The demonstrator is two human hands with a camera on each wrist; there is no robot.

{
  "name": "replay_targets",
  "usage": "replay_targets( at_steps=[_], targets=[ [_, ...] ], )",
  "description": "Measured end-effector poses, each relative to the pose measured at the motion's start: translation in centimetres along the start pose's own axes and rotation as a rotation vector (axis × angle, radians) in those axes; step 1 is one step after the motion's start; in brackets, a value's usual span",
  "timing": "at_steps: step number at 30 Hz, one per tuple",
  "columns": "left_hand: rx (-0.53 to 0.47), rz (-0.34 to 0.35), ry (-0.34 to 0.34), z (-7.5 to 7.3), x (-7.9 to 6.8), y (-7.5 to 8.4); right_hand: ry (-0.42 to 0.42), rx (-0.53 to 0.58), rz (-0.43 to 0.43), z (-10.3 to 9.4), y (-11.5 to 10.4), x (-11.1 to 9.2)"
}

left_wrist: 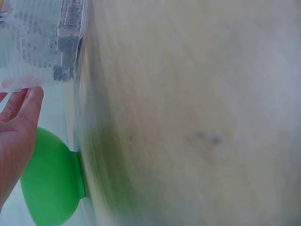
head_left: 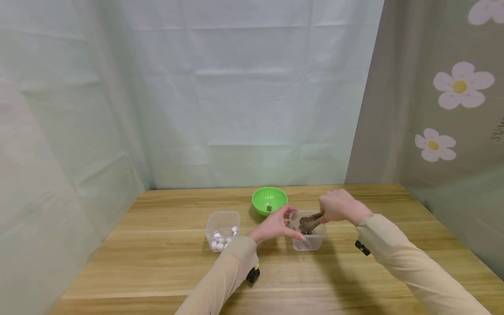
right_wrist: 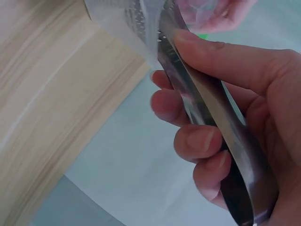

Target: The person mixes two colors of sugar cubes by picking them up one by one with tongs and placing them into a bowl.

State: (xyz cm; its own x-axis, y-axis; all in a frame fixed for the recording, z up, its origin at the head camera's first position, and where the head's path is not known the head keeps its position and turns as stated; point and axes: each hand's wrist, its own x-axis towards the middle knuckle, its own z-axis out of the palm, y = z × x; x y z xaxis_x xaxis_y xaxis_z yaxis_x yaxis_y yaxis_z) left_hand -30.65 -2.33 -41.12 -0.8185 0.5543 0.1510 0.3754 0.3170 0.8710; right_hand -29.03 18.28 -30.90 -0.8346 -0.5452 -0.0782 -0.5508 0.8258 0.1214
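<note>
My right hand grips a pair of metal tongs, fingers wrapped on one side and thumb on the other. The perforated tong heads dip into a clear plastic container. Small dark cubes lie at the bottom of that container. My left hand holds the container at its left side, thumb along the near side and fingers at the far left. Just behind the left hand stands a green bowl with one small dark cube inside.
A second clear container, with several white pieces in it, stands left of my left hand. The wooden table ends at a pale curtain behind and a flowered curtain on the right.
</note>
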Motion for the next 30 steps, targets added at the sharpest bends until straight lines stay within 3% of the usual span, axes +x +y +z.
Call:
replay_targets(
  at_steps=[5, 15, 30],
  targets=[
    [0.008, -0.003, -0.003, 0.1, 0.0, 0.0, 0.006, 0.024, -0.015, 0.1, 0.2, -0.3],
    [-0.003, 0.0, -0.009, 0.1, 0.1, 0.0, -0.027, 0.191, 0.001, 0.1, 1.6, -0.8],
    [0.019, -0.009, -0.007, 0.2, 0.2, -0.3, 0.003, 0.395, -0.027, -0.1, 3.4, -2.2]
  ],
)
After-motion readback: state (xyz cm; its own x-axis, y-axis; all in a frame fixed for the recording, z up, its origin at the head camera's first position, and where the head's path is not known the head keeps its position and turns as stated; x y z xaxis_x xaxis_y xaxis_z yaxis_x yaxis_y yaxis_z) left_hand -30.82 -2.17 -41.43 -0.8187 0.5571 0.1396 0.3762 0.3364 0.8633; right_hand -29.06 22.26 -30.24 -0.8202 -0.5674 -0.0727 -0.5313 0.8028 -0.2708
